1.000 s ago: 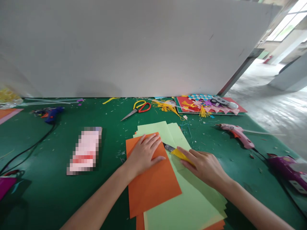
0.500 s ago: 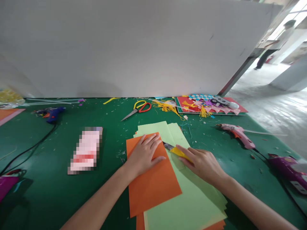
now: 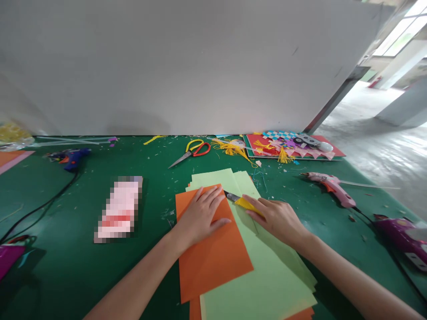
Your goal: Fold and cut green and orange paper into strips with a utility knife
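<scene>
On the green table, my left hand lies flat, fingers spread, pressing the orange sheet atop green paper. My right hand grips a yellow knife, blade at the sheet's far right edge.

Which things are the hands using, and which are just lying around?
In use: left hand pressing the orange paper; right hand holding the yellow utility knife; light green paper underneath.
Lying about: scissors, pink glue gun, blue glue gun.
</scene>
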Demonstrator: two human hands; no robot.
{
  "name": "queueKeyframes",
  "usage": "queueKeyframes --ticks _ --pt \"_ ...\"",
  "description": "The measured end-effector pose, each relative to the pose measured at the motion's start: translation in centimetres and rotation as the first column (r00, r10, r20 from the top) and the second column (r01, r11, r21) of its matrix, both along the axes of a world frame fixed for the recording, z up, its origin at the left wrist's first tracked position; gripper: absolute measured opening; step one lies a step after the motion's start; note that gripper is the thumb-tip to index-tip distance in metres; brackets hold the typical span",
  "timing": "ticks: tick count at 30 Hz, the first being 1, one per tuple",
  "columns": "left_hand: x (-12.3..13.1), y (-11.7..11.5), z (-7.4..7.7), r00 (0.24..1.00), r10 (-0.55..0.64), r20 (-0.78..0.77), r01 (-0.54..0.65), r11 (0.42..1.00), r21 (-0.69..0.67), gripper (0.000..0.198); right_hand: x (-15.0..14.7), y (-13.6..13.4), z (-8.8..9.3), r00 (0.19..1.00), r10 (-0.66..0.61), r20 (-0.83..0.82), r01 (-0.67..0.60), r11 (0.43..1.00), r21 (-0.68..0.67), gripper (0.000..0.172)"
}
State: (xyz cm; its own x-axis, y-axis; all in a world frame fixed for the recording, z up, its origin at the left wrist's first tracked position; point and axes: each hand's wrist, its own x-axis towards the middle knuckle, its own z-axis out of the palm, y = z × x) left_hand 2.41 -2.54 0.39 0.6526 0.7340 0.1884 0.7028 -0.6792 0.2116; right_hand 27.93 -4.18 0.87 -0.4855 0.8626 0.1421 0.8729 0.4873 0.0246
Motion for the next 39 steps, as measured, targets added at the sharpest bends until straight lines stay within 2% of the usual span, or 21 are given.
queueKeyframes --ticks 12,20,23,25,27,28,30,32,34,39 --pt "-0.1 0.0 -0.1 0.999 0.014 -0.051 -0.015 1.000 -0.020 0.067 -0.6 1.5 0.1 0.999 -0.026 0.025 0.026 1.000 0.007 0.042" --pt "0.0 -0.1 0.2 1.000 0.019 -0.024 -0.019 0.999 -0.031 0.065 -1.1 2.5 0.1 0.999 -0.049 0.017 0.049 0.999 0.009 0.042" --pt "-0.1 0.0 0.2 1.000 0.016 -0.013 -0.017 0.999 -0.028 0.064 -1.1 2.7 0.3 0.997 -0.065 -0.042 0.065 0.998 0.002 0.042" --pt "-0.2 0.0 0.2 1.000 0.011 -0.003 -0.011 1.000 -0.026 0.063 -0.9 2.8 0.6 0.977 -0.108 -0.182 0.106 0.994 -0.020 0.041" --pt "-0.2 -0.1 0.2 1.000 0.013 0.004 -0.012 1.000 -0.025 0.062 -0.6 2.8 1.0 0.889 -0.213 -0.406 0.179 0.976 -0.121 0.042" --pt "-0.2 -0.1 0.2 1.000 0.017 0.005 -0.016 1.000 -0.026 0.061 -0.5 2.9 1.1 0.805 -0.282 -0.522 0.196 0.957 -0.214 0.044" --pt "-0.1 -0.1 0.3 1.000 0.028 0.004 -0.028 0.999 -0.027 0.060 -0.4 3.1 1.3 0.593 -0.416 -0.690 0.140 0.897 -0.420 0.047" --pt "-0.1 -0.2 0.3 1.000 0.030 0.002 -0.030 0.999 -0.022 0.059 -0.6 3.2 1.3 0.424 -0.502 -0.754 0.024 0.838 -0.545 0.049" --pt "-0.1 -0.3 0.3 1.000 0.028 -0.004 -0.028 1.000 -0.011 0.058 -1.0 3.3 1.4 0.336 -0.545 -0.768 -0.035 0.808 -0.588 0.048" --pt "-0.1 -0.3 0.0 0.999 0.038 -0.002 -0.038 0.999 0.023 0.056 -1.7 2.9 2.1 0.187 -0.665 -0.723 -0.120 0.715 -0.689 0.035"
